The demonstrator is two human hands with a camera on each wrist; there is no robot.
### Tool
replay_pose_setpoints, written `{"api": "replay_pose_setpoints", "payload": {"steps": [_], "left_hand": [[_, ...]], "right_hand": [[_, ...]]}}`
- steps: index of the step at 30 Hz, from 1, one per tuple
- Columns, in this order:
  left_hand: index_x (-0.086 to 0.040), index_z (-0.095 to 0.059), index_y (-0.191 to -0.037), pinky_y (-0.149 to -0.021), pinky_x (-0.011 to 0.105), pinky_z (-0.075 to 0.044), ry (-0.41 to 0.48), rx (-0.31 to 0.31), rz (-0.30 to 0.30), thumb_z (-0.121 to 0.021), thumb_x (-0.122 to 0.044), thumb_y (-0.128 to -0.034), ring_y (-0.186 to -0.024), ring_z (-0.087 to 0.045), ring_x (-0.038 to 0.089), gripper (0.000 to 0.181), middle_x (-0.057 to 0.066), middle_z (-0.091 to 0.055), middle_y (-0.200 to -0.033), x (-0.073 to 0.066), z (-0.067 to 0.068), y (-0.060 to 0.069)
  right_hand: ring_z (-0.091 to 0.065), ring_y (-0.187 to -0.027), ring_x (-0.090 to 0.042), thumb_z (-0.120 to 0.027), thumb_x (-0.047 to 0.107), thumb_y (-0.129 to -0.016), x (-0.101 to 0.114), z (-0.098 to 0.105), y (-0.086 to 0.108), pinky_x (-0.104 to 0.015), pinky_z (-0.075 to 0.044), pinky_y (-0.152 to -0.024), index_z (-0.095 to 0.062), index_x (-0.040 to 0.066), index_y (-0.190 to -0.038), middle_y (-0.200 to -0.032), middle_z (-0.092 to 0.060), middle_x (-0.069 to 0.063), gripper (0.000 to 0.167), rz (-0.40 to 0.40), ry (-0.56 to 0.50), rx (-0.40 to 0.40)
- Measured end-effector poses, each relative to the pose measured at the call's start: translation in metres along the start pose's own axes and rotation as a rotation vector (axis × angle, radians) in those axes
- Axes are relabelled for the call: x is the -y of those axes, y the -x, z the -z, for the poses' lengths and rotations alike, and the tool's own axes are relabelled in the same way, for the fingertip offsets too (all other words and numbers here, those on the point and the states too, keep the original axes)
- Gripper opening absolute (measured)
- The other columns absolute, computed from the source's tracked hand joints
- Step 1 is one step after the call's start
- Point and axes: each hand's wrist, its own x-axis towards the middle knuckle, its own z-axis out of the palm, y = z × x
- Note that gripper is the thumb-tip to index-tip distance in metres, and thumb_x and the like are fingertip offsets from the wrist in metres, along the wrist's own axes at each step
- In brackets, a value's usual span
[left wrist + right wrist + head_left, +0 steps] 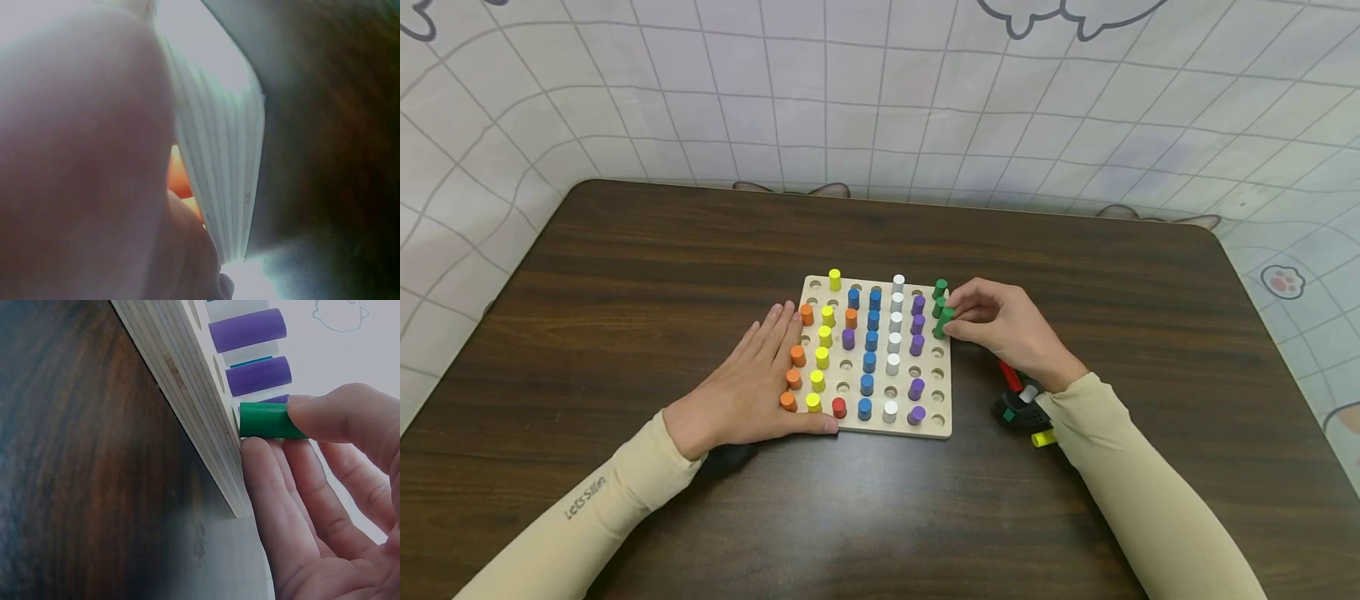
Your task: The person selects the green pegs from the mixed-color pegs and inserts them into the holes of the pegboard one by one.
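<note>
A square wooden pegboard (865, 423) carries columns of coloured pegs. My left hand (748, 387) lies with straight fingers along its left edge, the thumb at the front left corner beside a red peg (839, 407); in the left wrist view the hand (81, 156) is against the board's side (225, 144). Between thumb and fingers, my right hand (1011, 329) pinches a green peg (943, 323), slightly tilted at the right column, below two other green pegs. The right wrist view shows the hand (337, 506) holding the green peg (269, 420) at the board's face, near purple pegs (259, 376).
Right of the board, partly under the right forearm, lie a black object (1022, 412), a red piece (1011, 377) and a yellow peg (1043, 438). A dark object (727, 458) shows under the left wrist. A grid-patterned cloth (850, 92) hangs behind the table.
</note>
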Motion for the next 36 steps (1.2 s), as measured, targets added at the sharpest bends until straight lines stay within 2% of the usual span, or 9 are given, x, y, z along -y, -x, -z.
{"api": "replay_pose_setpoints", "payload": {"steps": [36], "left_hand": [[-0.006,0.002,-0.166,-0.133,0.06,-0.008,0.007,-0.011,-0.009,-0.067,-0.084,-0.0747,-0.165,0.003,0.036,0.139,0.012,0.008,-0.177,-0.0002,-0.0007,0.0002]], "right_hand": [[-0.071,-0.1,-0.019,-0.082,0.017,-0.089,0.002,0.0023,0.0011,-0.019,-0.06,-0.085,-0.07,0.012,-0.114,-0.113,-0.073,-0.009,0.028,0.037,0.01,-0.009]]}}
